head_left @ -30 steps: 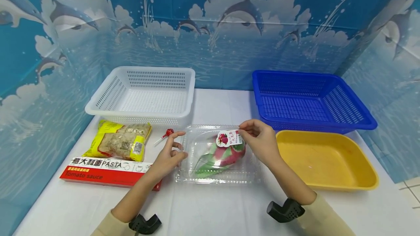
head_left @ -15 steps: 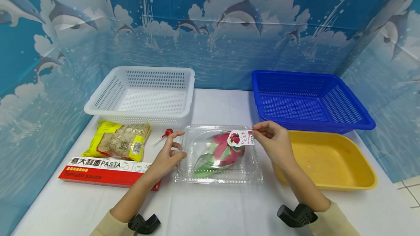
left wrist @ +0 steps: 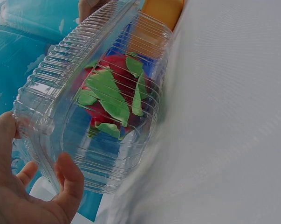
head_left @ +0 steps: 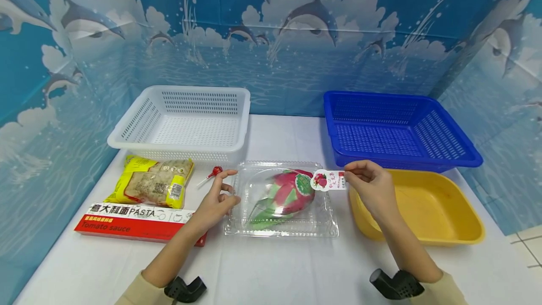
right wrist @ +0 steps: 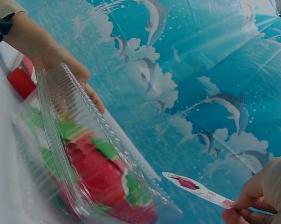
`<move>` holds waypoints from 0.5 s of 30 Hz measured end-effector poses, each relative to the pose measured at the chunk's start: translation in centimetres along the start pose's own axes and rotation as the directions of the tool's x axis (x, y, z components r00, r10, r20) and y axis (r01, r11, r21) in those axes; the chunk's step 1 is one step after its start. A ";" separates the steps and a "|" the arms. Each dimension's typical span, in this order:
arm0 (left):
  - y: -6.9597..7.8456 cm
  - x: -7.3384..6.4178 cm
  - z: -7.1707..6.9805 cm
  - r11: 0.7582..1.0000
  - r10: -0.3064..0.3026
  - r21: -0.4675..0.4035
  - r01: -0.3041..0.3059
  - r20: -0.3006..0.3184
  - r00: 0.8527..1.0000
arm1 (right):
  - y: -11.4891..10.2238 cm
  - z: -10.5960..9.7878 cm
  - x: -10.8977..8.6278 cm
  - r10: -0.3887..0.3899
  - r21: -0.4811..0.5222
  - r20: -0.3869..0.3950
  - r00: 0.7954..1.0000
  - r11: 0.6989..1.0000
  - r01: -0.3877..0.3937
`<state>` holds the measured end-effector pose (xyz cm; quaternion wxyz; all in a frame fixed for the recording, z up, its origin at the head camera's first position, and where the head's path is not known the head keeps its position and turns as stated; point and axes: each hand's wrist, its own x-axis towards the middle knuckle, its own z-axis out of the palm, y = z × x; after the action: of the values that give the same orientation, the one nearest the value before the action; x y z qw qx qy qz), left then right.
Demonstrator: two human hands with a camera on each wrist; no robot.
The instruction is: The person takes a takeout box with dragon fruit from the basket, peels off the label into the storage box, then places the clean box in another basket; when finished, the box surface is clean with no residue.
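A closed clear plastic clamshell box lies mid-table with a red and green dragon fruit inside. My left hand holds the box by its left edge, index finger near the back corner and thumb lower down; the left wrist view shows the fingers curled about the rim. Between thumb and forefinger my right hand pinches a white label by its red-printed end. Its rounded end, with a dragon fruit picture, overlaps the box's right edge in the head view. In the right wrist view the label shows apart from the lid.
A white basket stands at the back left, a blue basket at the back right. A yellow basin sits under my right hand. Left lie a yellow food bag, a red pasta box and a red lollipop.
My right hand has moved right, drawing the label from above the fruit to beyond the box's right edge. My left hand and the box keep their places.
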<state>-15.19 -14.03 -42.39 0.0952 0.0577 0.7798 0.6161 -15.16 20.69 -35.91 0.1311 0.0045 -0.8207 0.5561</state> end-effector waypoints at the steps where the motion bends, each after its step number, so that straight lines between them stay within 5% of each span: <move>1: 0.0 0.0 0.0 1.000 0.000 0.000 0.000 0.000 1.000 | 0.1 -0.2 0.0 0.006 0.001 -0.007 1.000 1.000 -0.006; 15: 0.0 0.0 0.0 1.000 0.001 -0.006 -0.001 -0.002 1.000 | 2.0 -3.8 -0.2 0.085 -0.030 -0.106 0.991 0.996 -0.089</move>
<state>-15.16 -14.03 -42.37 0.0942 0.0573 0.7781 0.6184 -14.45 24.84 -36.44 0.1496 -0.0629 -0.8215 0.5466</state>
